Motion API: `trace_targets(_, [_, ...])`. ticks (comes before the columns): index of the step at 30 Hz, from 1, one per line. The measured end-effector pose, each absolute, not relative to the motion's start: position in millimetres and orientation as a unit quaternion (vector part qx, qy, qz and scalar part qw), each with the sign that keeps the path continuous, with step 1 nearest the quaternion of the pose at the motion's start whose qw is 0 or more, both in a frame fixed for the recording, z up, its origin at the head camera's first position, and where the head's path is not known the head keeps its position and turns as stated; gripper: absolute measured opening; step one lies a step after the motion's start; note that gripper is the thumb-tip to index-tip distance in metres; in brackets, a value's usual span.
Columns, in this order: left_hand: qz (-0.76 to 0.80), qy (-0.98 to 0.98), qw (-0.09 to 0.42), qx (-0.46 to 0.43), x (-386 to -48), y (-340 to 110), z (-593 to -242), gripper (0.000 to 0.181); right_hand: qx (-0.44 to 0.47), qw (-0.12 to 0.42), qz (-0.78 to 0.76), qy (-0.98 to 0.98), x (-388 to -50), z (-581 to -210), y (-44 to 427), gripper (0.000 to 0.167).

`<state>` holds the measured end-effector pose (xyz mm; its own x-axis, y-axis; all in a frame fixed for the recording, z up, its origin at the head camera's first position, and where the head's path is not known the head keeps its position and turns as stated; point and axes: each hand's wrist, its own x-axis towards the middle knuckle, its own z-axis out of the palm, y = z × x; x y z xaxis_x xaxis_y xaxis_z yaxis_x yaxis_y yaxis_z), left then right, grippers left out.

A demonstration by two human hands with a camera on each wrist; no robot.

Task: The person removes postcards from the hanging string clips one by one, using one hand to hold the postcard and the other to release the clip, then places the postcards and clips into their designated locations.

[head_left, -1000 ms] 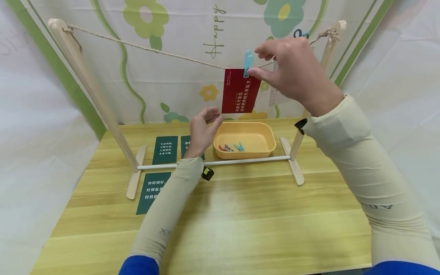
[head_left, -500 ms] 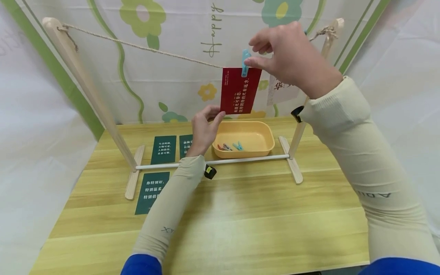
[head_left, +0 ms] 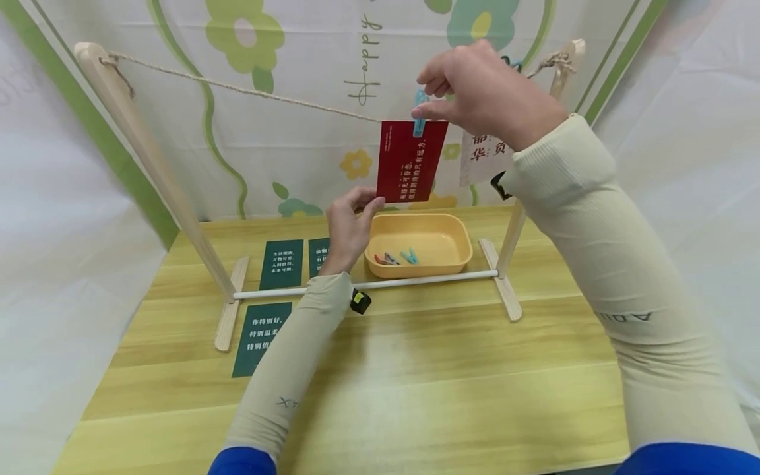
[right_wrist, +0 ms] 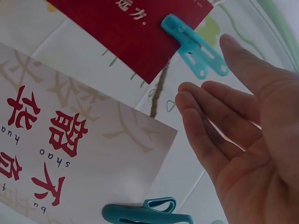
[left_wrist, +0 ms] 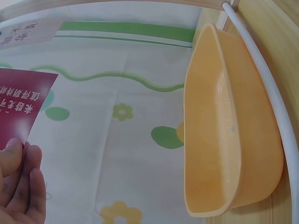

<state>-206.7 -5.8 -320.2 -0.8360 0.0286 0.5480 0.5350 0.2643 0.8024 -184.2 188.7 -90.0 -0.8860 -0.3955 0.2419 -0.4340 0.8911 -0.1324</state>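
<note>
Red card [head_left: 410, 168] is hanging by a blue peg [right_wrist: 188, 36] from the rope [head_left: 249, 86], above the left hand [head_left: 349, 227], which is pinching the card's lower corner; the right hand [head_left: 483, 95] is holding thumb and fingers apart beside the peg.

Pinched in my left hand [head_left: 349, 227], the rectangular paper card [head_left: 404, 165] is deep red with white characters. Beside my right hand [head_left: 482, 92], the slim plastic clothespin [right_wrist: 187, 37] is light blue; behind that hand, a pale paper card [right_wrist: 93, 140] bears red characters and tan brushstrokes. Near my left grip, the rounded plastic basin [head_left: 439, 245] is yellow-orange, the flat rectangular cards [head_left: 282, 280] white-lettered dark green.
</note>
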Motion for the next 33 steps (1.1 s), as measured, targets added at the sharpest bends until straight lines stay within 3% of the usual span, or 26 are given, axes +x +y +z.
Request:
trace_targets(9, [-0.577,-0.765,0.224,-0.177,-207,-7,-318,0.018,0.224,0.094,0.096,-0.965,-192,-91,184,0.044])
trace_targets(20, [-0.577,-0.764,0.223,-0.181,-208,-6,-316,0.018,0.226,0.121,0.075,-0.964,-193,-95,180,0.030])
trace_targets(33, [-0.577,-0.765,0.218,-0.186,-207,-7,-316,0.019,0.202,0.144,0.088,-0.965,-194,-96,179,0.025])
